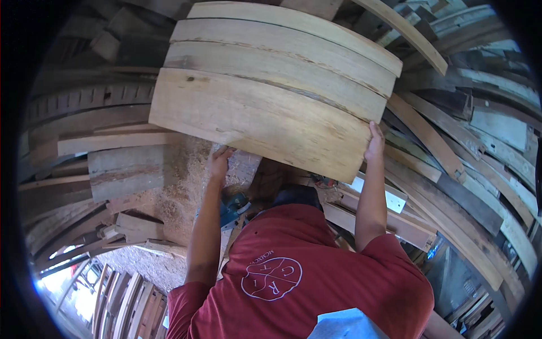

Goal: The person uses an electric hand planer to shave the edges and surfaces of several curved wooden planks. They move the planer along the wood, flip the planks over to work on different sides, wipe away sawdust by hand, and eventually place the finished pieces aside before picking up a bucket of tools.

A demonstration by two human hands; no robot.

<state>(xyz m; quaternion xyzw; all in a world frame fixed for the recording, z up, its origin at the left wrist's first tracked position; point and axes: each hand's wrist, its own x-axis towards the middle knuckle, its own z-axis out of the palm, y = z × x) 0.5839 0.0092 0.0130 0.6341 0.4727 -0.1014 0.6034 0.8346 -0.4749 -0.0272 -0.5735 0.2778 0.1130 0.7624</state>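
Note:
A wide panel of several pale wooden boards [254, 116] lies edge to edge in front of me, its ends stepped. Dark, rough bark lines run along some of the joints, and a small knot marks the nearest board. My left hand [221, 160] grips the near edge of that board, its thumb side on top and the other fingers hidden beneath. At the right end, my right hand [375, 142] is closed round the panel's edge near a joint. Whether the boards are fastened together cannot be seen.
A blue power tool [230, 210] sits beside my left forearm, among wood shavings [179, 186]. Stacked planks [440, 152] crowd the right side. More timber [121, 172] is piled on the left, and upright boards [127, 305] lean at the lower left.

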